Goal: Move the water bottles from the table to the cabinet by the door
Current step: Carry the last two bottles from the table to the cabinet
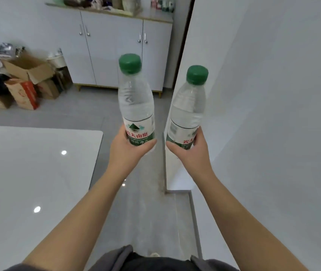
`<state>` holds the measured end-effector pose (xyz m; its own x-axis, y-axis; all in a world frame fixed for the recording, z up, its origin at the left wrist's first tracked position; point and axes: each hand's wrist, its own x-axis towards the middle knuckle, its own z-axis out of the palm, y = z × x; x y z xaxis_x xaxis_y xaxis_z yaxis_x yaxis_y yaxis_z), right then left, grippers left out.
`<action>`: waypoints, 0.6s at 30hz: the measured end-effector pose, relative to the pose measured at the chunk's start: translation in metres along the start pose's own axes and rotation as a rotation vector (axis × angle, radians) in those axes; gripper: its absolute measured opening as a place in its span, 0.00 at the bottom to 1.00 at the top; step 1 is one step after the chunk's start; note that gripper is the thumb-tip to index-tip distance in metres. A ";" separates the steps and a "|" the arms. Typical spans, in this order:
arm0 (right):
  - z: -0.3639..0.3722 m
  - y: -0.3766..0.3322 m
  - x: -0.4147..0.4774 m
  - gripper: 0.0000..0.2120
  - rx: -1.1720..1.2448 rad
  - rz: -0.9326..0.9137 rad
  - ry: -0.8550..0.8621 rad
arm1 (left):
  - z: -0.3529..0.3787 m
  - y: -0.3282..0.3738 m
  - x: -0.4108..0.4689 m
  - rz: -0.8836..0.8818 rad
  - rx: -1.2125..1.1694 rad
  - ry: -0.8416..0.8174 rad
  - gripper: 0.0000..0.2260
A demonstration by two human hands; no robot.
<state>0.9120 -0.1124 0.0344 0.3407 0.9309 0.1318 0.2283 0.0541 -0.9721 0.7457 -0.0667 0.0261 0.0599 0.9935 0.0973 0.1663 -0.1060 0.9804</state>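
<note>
I hold two clear water bottles with green caps upright in front of me. My left hand (128,151) grips the lower labelled part of the left water bottle (135,98). The right water bottle (190,106) is gripped the same way by my right hand (190,153). Straight ahead stands the white cabinet (116,49) with silver handles, its doors closed and its top cluttered with items. The glossy white table (28,173) lies at my left with no bottles visible on it.
A white wall (263,94) runs close along my right, its corner edge just beside the right bottle. Cardboard boxes (26,81) and bags are piled on the grey floor at the left of the cabinet. A grey floor strip leads between table and wall.
</note>
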 end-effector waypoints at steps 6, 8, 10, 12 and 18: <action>-0.010 -0.081 0.029 0.24 0.142 -0.172 0.041 | -0.027 0.086 0.041 0.160 -0.112 -0.035 0.20; -0.015 -0.104 0.037 0.24 0.170 -0.205 0.048 | -0.034 0.110 0.050 0.192 -0.148 -0.071 0.20; -0.019 -0.122 0.043 0.25 0.171 -0.236 0.066 | -0.041 0.131 0.056 0.223 -0.184 -0.096 0.19; -0.021 -0.138 0.048 0.26 0.165 -0.268 0.080 | -0.044 0.150 0.058 0.248 -0.208 -0.099 0.18; -0.015 -0.162 0.050 0.27 0.189 -0.309 0.054 | -0.045 0.174 0.055 0.281 -0.238 -0.129 0.16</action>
<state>0.9057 -0.0800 0.2012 0.3304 0.8400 0.4303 0.1571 0.4006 -0.9027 0.7336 -0.0284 0.2099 0.1961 0.9121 0.3601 -0.1064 -0.3453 0.9324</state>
